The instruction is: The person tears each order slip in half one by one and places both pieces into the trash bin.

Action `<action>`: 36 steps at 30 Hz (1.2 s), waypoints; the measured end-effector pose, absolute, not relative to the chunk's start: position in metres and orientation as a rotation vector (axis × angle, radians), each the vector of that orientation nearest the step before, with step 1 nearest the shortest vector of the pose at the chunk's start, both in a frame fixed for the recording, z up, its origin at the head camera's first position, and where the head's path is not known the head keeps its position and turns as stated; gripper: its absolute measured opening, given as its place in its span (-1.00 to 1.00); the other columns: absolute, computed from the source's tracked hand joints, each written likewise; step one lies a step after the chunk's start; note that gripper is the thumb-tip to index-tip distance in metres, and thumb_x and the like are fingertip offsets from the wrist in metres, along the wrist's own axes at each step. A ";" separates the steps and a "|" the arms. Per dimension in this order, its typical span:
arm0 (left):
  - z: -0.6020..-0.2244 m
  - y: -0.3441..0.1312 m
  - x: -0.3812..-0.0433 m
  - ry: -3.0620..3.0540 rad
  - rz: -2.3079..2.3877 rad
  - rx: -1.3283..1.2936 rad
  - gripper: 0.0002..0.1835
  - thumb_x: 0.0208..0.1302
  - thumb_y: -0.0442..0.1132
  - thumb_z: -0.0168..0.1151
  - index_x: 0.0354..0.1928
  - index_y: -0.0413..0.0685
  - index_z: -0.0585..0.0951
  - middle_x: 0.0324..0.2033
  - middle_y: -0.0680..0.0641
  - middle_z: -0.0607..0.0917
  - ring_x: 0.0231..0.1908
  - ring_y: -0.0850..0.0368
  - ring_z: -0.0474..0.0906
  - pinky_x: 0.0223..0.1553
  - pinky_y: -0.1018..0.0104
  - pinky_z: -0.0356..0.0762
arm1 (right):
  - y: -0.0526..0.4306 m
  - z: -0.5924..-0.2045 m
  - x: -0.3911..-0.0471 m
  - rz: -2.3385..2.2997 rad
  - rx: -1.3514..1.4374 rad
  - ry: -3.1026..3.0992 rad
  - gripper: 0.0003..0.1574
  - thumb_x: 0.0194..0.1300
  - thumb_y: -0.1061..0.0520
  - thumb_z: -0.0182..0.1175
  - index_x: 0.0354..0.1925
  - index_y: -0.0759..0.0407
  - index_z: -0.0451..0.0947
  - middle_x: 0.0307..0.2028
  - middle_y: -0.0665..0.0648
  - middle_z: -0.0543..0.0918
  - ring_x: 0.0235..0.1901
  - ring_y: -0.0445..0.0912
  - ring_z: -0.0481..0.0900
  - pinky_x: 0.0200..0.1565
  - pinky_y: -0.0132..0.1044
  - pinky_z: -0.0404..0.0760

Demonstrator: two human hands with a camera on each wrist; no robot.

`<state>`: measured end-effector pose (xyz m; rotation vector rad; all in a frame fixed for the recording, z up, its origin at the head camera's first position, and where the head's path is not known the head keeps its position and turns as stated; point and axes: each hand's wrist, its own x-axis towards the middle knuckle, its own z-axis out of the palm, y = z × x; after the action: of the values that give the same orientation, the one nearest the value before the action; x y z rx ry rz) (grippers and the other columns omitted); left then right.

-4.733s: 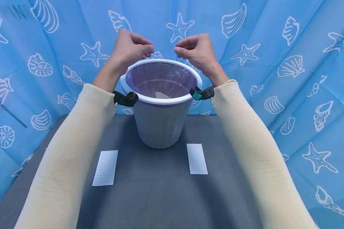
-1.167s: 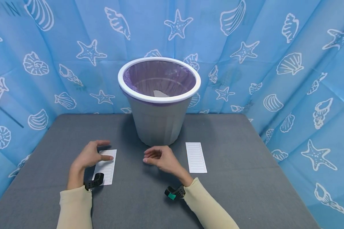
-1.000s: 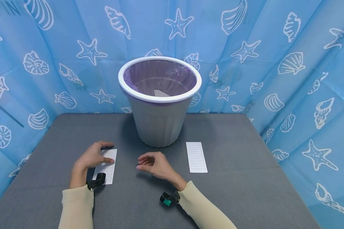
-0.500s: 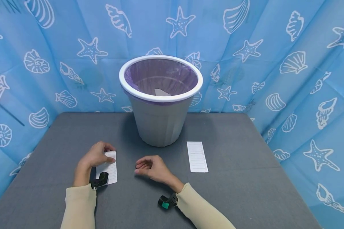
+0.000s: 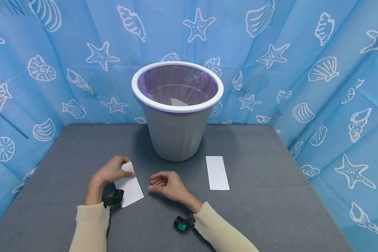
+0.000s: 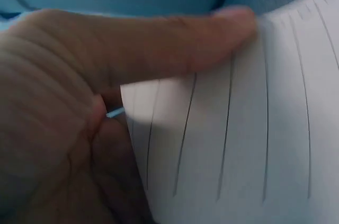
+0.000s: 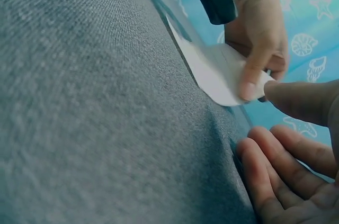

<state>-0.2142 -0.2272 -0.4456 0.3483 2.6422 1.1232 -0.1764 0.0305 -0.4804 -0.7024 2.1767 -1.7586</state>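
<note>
My left hand [image 5: 111, 170] pinches a lined slip of paper [image 5: 130, 190] near its far end, thumb on top and fingers underneath. In the left wrist view the thumb lies across the ruled side of the paper [image 6: 228, 144], which bends. The right wrist view shows the slip curving up from the cloth surface. My right hand [image 5: 168, 185] hovers low to the right of that slip, fingers loosely curled and holding nothing. A second lined slip [image 5: 217, 173] lies flat to the right of my right hand.
A grey trash bin [image 5: 177, 136] with a white rim and purple liner stands at the back of the table [image 5: 255, 217]. A white piece of paper [image 5: 177, 102] shows inside it. A blue curtain with shell prints [image 5: 271, 87] hangs behind.
Both hands came down from above the bin to the table. My left hand then closed on the left slip, lifting and turning it slightly rightward. The right hand shifted left, then stayed still.
</note>
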 end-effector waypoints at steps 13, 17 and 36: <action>-0.439 -0.198 -0.217 2.307 1.550 0.513 -0.80 0.27 -0.28 0.44 -0.21 -0.30 0.70 -0.37 -0.18 0.70 -0.43 -0.04 0.67 -0.43 0.17 0.66 | 0.027 -0.480 -0.176 -1.734 -0.640 2.322 -0.70 0.29 0.20 0.41 -0.07 0.37 0.69 -0.27 0.16 0.74 -0.36 -0.22 0.63 -0.31 -0.43 0.60; -0.437 -0.190 -0.218 2.270 1.595 0.502 -0.79 0.28 -0.27 0.43 -0.18 -0.31 0.70 -0.34 -0.21 0.70 -0.41 -0.08 0.67 -0.40 0.17 0.67 | 0.028 -0.476 -0.177 -1.747 -0.634 2.386 -0.84 0.30 0.22 0.40 -0.21 0.34 0.73 -0.36 0.15 0.74 -0.45 -0.25 0.58 -0.40 -0.44 0.54; -0.406 -0.158 -0.205 2.516 1.596 0.680 -0.89 0.33 -0.25 0.39 -0.20 -0.13 0.79 -0.21 -0.08 0.77 -0.21 -0.05 0.60 -0.23 0.11 0.57 | 0.076 -0.432 -0.196 -1.738 -0.767 2.485 -0.83 0.36 0.17 0.35 -0.14 0.23 0.75 -0.23 0.12 0.77 -0.26 -0.12 0.65 -0.23 -0.29 0.57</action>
<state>-0.2049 -0.1577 -0.4063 0.6799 2.5163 1.5963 -0.1965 0.0761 -0.4321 -0.7670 2.4848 -1.7381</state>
